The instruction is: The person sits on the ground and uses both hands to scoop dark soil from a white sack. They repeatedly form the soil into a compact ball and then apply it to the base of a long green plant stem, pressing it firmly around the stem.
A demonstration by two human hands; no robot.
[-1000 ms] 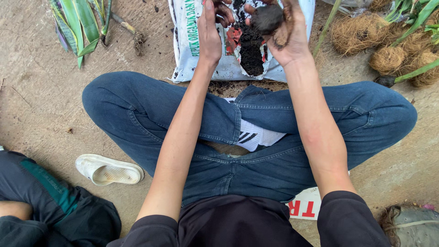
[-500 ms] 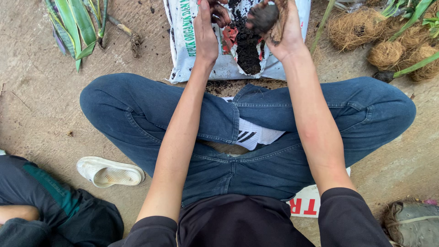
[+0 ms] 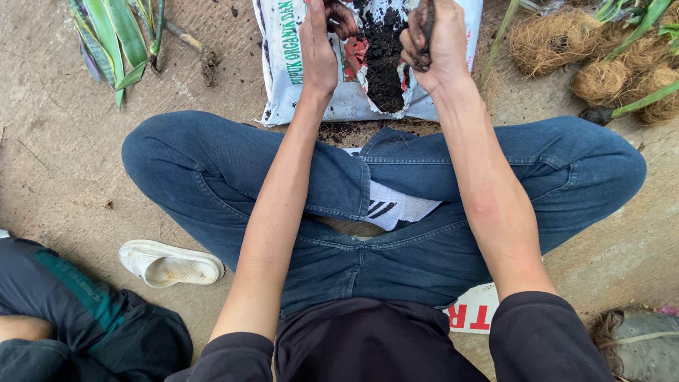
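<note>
A white plastic bag of dark soil (image 3: 350, 99) lies open on the ground in front of my crossed legs. My left hand (image 3: 320, 42) reaches over the bag's open top, fingers curled at its torn edge. My right hand (image 3: 433, 39) is closed around a dark clump of soil (image 3: 426, 21) above the bag. Loose soil (image 3: 382, 60) fills the bag's opening between both hands.
Green leafy plants (image 3: 117, 35) lie at the upper left. Brown fibrous root balls with green stems (image 3: 601, 64) sit at the upper right. A white shoe (image 3: 170, 263) rests at the left beside another person's dark trousers (image 3: 78, 318).
The view has shifted slightly. My right hand has closed more tightly on the soil clump, and both hands stay above the bag.
</note>
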